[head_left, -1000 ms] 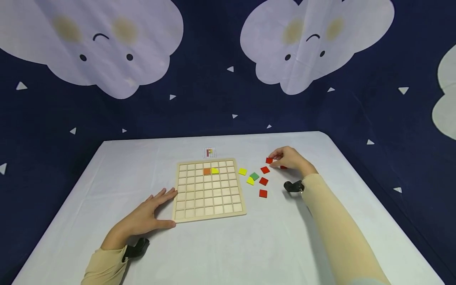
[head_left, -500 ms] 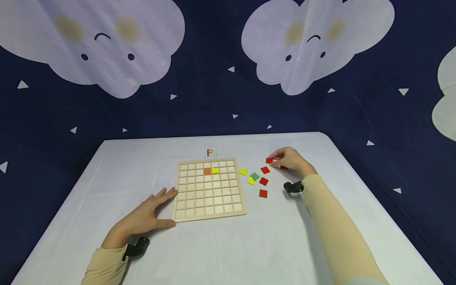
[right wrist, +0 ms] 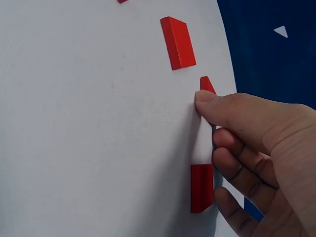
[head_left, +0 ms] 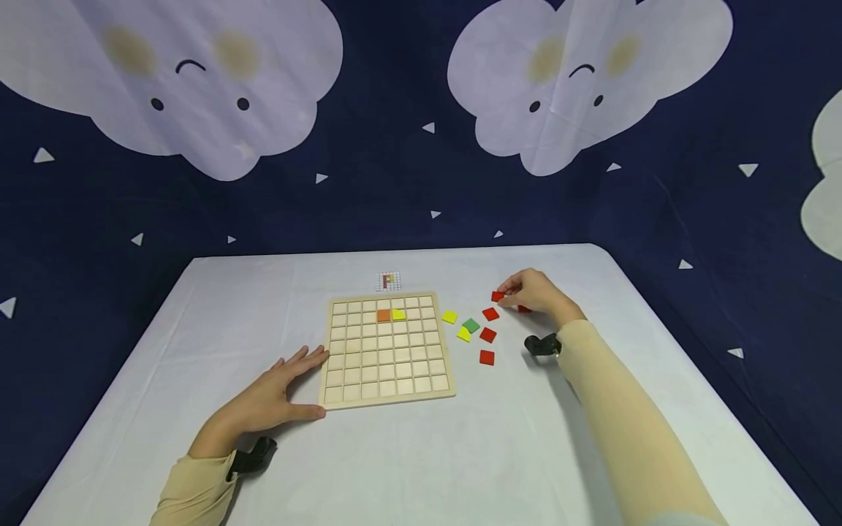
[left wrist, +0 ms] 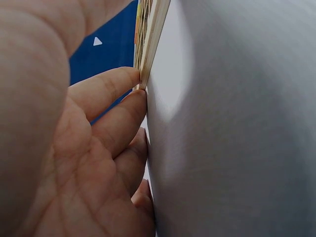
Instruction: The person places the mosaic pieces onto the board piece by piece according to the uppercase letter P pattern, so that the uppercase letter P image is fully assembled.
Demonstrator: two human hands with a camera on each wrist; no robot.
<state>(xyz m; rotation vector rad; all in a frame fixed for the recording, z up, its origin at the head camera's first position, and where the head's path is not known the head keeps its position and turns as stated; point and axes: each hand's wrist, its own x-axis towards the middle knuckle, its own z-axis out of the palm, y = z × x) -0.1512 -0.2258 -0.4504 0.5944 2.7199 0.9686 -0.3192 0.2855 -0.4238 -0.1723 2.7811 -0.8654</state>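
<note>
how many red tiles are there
5: one red tile pinched by the right hand, one tile partly covered by it, three nearer the person: far tile, middle tile, near tile. The hand may hide more.

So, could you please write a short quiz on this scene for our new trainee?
1. True or false: the left hand is touching the board.
2. Which colour sits directly left of the yellow tile on the board? A) green B) orange C) red
3. Fill in the blank: the thumb of the right hand is on a ___ tile.

Key:
1. True; its fingers meet the board's edge.
2. B, the orange tile.
3. Red; it is a red tile on the table.
</note>
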